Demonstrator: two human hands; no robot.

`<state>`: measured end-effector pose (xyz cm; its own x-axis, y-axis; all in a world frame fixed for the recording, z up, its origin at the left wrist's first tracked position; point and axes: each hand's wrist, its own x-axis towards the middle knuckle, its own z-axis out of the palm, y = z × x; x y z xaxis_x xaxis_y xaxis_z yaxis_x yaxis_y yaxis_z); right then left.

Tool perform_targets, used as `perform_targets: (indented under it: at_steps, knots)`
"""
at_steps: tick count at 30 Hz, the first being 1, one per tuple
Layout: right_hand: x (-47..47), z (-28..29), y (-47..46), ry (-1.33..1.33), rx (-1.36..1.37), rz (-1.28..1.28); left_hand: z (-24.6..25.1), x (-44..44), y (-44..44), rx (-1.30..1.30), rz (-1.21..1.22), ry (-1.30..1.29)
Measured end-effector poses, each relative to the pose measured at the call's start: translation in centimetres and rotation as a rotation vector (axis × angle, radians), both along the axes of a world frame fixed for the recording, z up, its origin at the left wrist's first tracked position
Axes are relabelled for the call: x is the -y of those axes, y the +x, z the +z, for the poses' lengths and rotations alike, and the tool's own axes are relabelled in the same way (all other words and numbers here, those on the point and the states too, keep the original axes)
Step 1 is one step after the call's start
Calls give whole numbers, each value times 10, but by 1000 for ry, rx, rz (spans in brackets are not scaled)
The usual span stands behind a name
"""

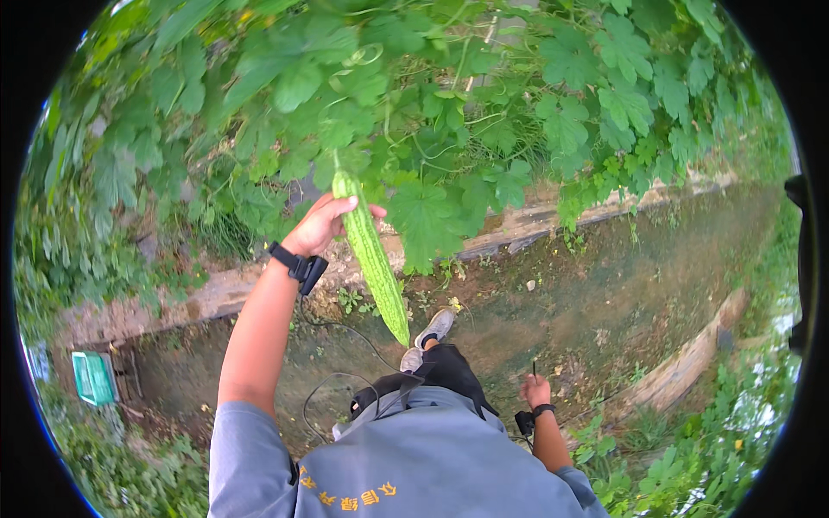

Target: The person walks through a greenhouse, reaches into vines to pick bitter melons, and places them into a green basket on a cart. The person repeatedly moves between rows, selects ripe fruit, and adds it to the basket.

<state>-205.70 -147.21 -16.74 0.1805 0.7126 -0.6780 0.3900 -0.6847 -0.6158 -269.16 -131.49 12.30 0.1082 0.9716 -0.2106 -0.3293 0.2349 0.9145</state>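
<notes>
A long, bumpy, light green bitter melon (375, 262) hangs with its stem end up among the vine leaves (427, 213). My left hand (327, 223) is around its upper part, the thumb across the front and fingertips showing on the far side. A thin stem (336, 158) runs from its top up into the foliage. Low at the right, beside my body, my right hand (535, 390) is closed around a small, thin, dark tool (534, 369) that points away from me; its kind cannot be told. Each wrist wears a black strap with a small device and cable.
Dense climbing vines fill the far side above a pale raised soil edge (505, 236). A dirt path (622, 278) runs across under my feet. A green plastic crate (94, 379) stands at the far left. Another raised edge (680, 356) and more plants lie at the lower right.
</notes>
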Motion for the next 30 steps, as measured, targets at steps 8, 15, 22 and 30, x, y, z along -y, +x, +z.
perform_targets:
  at_steps: [8,15,22,30]
  knots:
    - [9,32,57,71,142,146,32,11,46,75,-44,1]
    - [10,-21,166,-82,136,100,29,-18,136,-293,443,-120]
    - [-70,2,235,-60,187,275,23,-48,209,-124,543,-250]
    - [-210,115,122,276,-215,514,42,-39,243,378,683,-261]
